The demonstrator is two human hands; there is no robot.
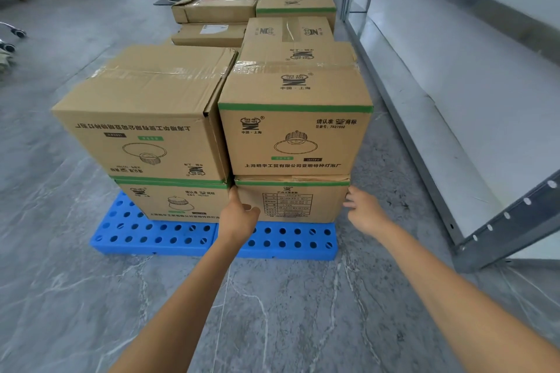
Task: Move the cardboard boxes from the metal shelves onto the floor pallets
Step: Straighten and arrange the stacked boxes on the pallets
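1. Left hand (239, 215) grips the left front edge of the lower right box (306, 197) — thumb on the front face, fingers reaching into the gap beside it.
2. Right hand (363, 212) is at the same box's right edge, fingers loosely spread and holding nothing; contact cannot be told — the fingers are blurred.
3. That box sits on the blue pallet (169, 236), under a top box (295, 136).
4. A left stack (157, 130) of two boxes stands just beside it.
5. The metal shelf (500, 221) runs along the right.
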